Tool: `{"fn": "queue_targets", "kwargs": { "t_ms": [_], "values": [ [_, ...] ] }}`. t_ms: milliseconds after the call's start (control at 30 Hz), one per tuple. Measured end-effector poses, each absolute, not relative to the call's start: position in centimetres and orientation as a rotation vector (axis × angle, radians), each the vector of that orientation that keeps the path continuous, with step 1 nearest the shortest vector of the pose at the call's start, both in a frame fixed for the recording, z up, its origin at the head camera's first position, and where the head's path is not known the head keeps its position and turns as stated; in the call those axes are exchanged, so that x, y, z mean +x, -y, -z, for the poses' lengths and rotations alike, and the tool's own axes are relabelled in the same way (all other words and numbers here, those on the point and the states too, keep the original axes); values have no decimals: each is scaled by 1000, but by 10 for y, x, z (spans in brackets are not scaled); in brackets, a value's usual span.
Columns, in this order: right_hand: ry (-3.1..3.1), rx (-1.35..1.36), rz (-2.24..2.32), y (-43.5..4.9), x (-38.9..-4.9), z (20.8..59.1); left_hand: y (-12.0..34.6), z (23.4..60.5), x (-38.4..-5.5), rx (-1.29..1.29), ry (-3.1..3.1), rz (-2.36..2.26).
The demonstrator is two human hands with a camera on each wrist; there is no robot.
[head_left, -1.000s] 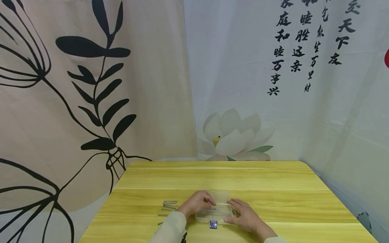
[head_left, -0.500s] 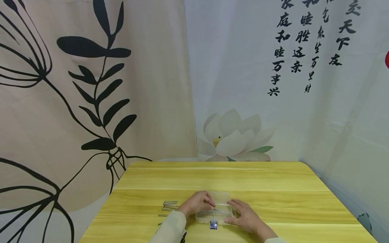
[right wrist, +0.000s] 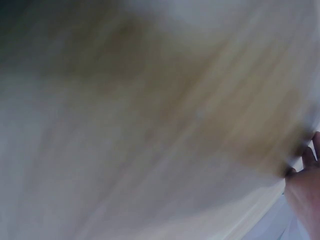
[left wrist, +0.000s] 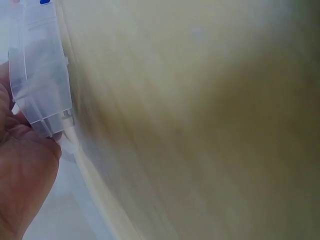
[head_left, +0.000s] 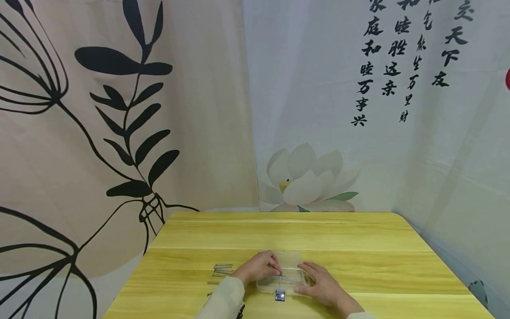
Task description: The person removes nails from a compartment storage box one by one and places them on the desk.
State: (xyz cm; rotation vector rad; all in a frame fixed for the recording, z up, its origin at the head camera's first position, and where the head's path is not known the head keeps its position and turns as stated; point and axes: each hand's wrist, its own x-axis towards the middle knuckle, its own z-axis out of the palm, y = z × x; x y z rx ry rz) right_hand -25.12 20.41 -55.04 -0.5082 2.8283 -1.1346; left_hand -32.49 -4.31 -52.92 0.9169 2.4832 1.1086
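In the head view, the left hand (head_left: 260, 266) reached in over the box (head_left: 266, 287) from the left. Its thumb and finger looked pinched on a thin thing like a nail (head_left: 284, 276), low over the inside of the box. The nail poked out to the right of the fingertips, its long way going mostly left to right, with the right end a bit nearer. The left hand was the close one to it. The right hand (head_left: 322, 284) held the right end of the box, thumb on the near side and fingers on the far side. The lid (head_left: 290, 257) was open on the far side. More nails (head_left: 223, 268) lay on the table (head_left: 358, 257), left of the left hand. A blue bit (head_left: 280, 295) sat at the near edge of the box.

One second before, the left fingertips were a tiny bit farther away; the right hand and box stayed put.

In the left wrist view, the hand was beside the clear box, and the nail could not be made out.

In the right wrist view, the hand showed at the right edge, and all was too blurry to tell its grip.
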Motion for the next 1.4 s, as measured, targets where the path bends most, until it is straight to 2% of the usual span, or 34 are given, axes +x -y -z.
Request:
{"fn": "queue_targets", "kwargs": {
  "t_ms": [333, 1400],
  "values": [
    [-2822, -509, 1137, -204, -250, 549, 40, 530, -327, 843, -2502, -1103],
    [-2825, -522, 1130, -204, -252, 552, 40, 522, -323, 1023, -2638, -844]
  ]
}}
